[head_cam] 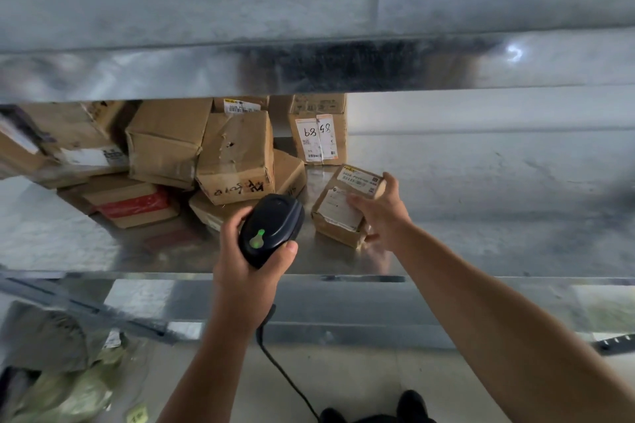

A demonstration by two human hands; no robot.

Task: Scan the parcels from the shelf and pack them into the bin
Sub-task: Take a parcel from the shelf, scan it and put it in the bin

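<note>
The task seems to be in its middle part, or perhaps nearer its start. On the grey metal shelf (481, 216) a pile of brown cardboard parcels (233, 154) lies at the far left, crowded and leaning on one another, so many pieces are left to scan and pack. At the near left, below the shelf, some grey and green soft packages (58, 381) are visible. They are blurred, and it cannot be told whether they lie in the bin or how many are already packed.

The step in hand looks like the scanning of one piece. The left hand (240, 271) grips a black handheld scanner (271, 230) with fingers and thumb wrapped round its body. A green light shows on top of it, and its black cable (285, 378) hangs down toward the floor. The nose of the scanner points to the far side, toward the parcels.

The small brown cardboard parcel (338, 213) with white labels stands apart from the pile, on the shelf just to the right of the scanner. The right hand (385, 216) holds it from its right side: the fingers are spread round the box, one finger on the top label and one curled at the far right corner. The parcel is tilted a little, and it seems that its near edge rests on the shelf. It has yet to be carried to the bin.
</note>
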